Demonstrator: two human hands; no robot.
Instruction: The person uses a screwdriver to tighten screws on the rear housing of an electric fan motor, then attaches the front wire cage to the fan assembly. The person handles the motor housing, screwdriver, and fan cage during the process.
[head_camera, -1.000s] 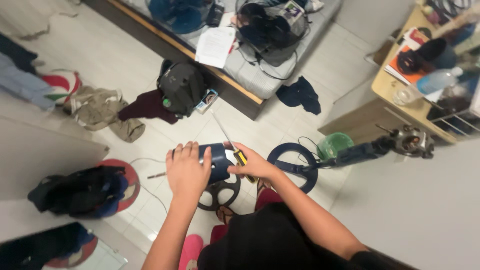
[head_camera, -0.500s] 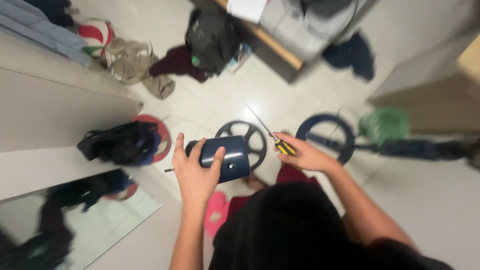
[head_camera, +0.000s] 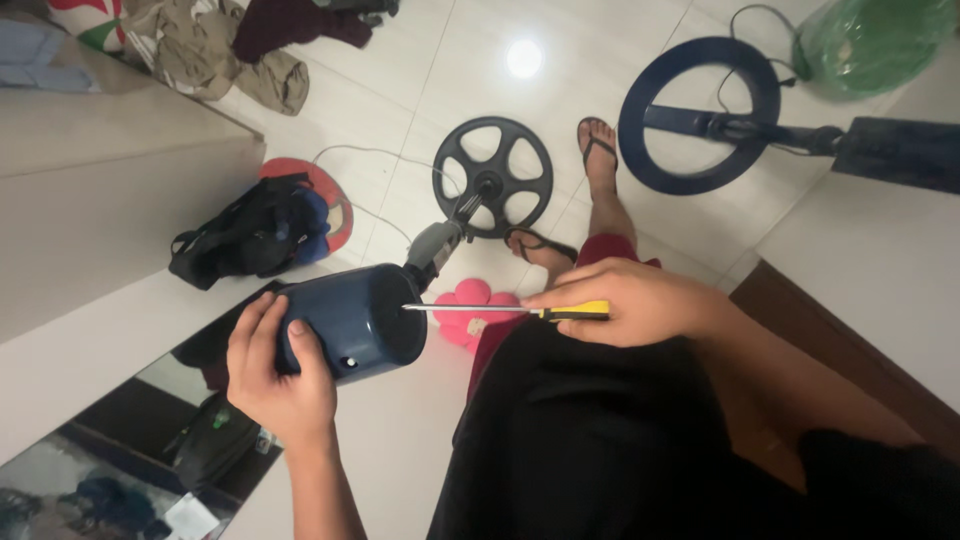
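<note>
Screwdriver (head_camera: 505, 310) work at the flat end of a dark blue housing (head_camera: 350, 318), to judge by the tip resting at a small hole in the middle of that face. Held out level in front of the body, well above the white tiled floor (head_camera: 440, 70), flat end turned to the right. Clamped from behind by the left hand (head_camera: 275, 375), thumb across the near side, fingers wrapped round the rounded back. Gripped at the yellow and black handle by the right hand (head_camera: 630, 300), closed tight around it, thin steel shaft lying level and pointing left.

Probably calls next for keeping the shaft square to the face and pressing in while bracing the shell against the twist; a sideways slip likely to scar the plastic.

Smooth, glossy and drum-shaped, with a small pale stud low on the side and a grey stub poking out behind.

Down on the floor: black spoked wheel (head_camera: 493, 177), blue ring stand (head_camera: 698, 115) off to the right, pink flower-shaped slipper (head_camera: 470, 300) below the shaft, black bag (head_camera: 250, 235) to the left
</note>
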